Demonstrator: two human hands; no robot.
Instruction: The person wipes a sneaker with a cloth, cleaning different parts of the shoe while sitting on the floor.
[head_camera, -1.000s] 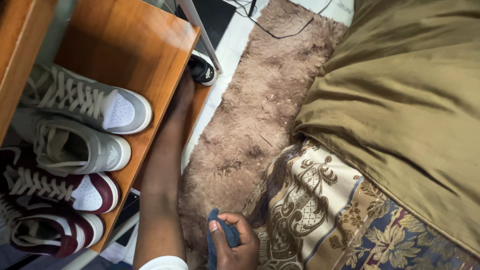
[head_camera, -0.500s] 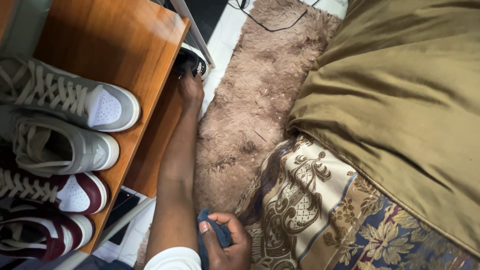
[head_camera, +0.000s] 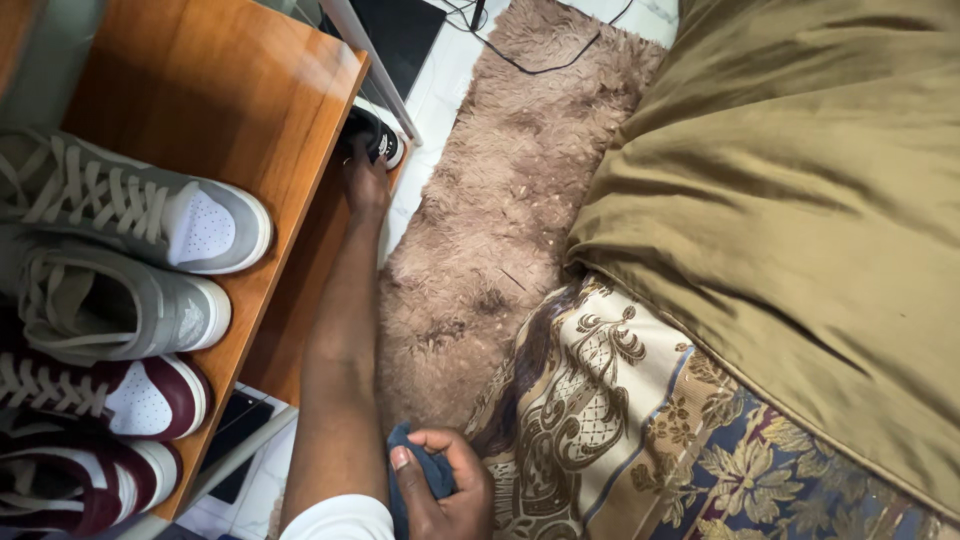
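- Since the frame half a second back, my left hand (head_camera: 366, 183) has closed in on the black-and-white shoe (head_camera: 376, 133) on the lower shelf; the view has also slid a little, so the wooden shelf (head_camera: 225, 95) now sits slightly further left.
- Left hand: the fingers reach under the front edge of the upper board and appear wrapped on the near end of the shoe. I cannot tell how firmly, since the fingertips are hidden by the board's shadow.
- Right hand (head_camera: 447, 487): at the bottom edge of the view, closed around a bunched dark blue cloth (head_camera: 415, 478), thumb pressed on top.
- The shoe lies straight ahead of the left fingers, at the far right corner of the lower shelf, its long axis running away from me and slightly right, the toe poking out past the shelf's edge towards the white floor. The left hand is by far the nearer; the right is well apart, back by the patterned bedspread (head_camera: 620, 420).
- On the upper board, along its left side: two grey sneakers (head_camera: 140, 205) and, nearer me, two maroon ones (head_camera: 110, 395) (toes all pointing right).
- Right of the shelf lies a shaggy brown rug (head_camera: 500, 190), then an olive quilt (head_camera: 800, 200).
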